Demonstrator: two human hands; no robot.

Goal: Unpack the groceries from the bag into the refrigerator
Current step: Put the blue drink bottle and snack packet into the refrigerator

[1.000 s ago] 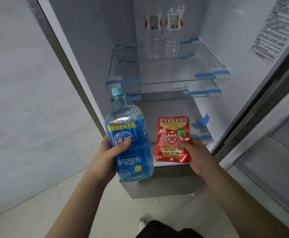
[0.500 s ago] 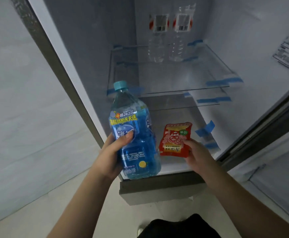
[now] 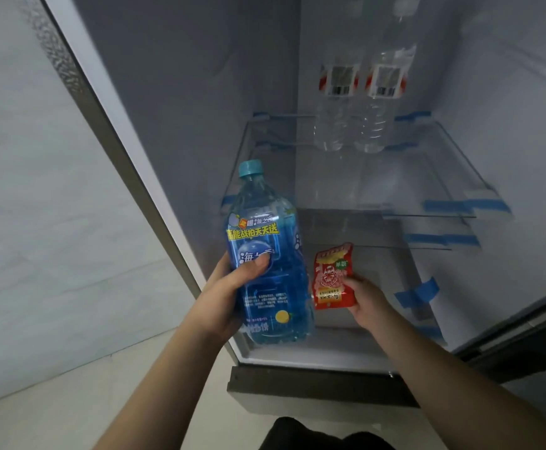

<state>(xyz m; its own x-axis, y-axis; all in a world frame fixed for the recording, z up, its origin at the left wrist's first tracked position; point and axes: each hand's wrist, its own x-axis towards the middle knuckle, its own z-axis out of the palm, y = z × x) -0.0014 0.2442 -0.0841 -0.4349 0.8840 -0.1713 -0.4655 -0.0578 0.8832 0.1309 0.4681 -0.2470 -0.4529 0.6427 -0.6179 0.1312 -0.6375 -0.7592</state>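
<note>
Far left: pale wall (image 3: pixel 37 222) and light floor (image 3: pixel 70 401), nothing on them. Next, the refrigerator (image 3: pixel 200 92) standing open, its grey frame edge running diagonally down from the top left.

Left hand (image 3: pixel 223 297) is gripping the blue drink bottle (image 3: pixel 266 254) around its lower middle, thumb (image 3: pixel 257 266) pressing across the front of the label, the other fingers wrapping behind and hidden. Bottle is standing roughly upright, teal cap up, tilting slightly left, blue liquid inside, yellow and white print on the label. Its base is hovering at the front left of the fridge's bottom compartment; cannot tell whether it is touching the floor of the compartment.

Just right of the bottle, apart from it: red snack packet (image 3: pixel 331 276), held upright over the bottom compartment. Right hand (image 3: pixel 367 303) is pinching its lower right edge, thumb on the front, the other fingers behind the packet and out of sight.

Above both: glass shelf (image 3: pixel 427 177) with blue tape strips at its edges, a second glass shelf just below it. Two clear water bottles (image 3: pixel 356 108) are standing side by side at the back of the upper shelf, red and white labels, nearly touching.

Bottom centre: dark clothing of the person (image 3: pixel 313 433).
</note>
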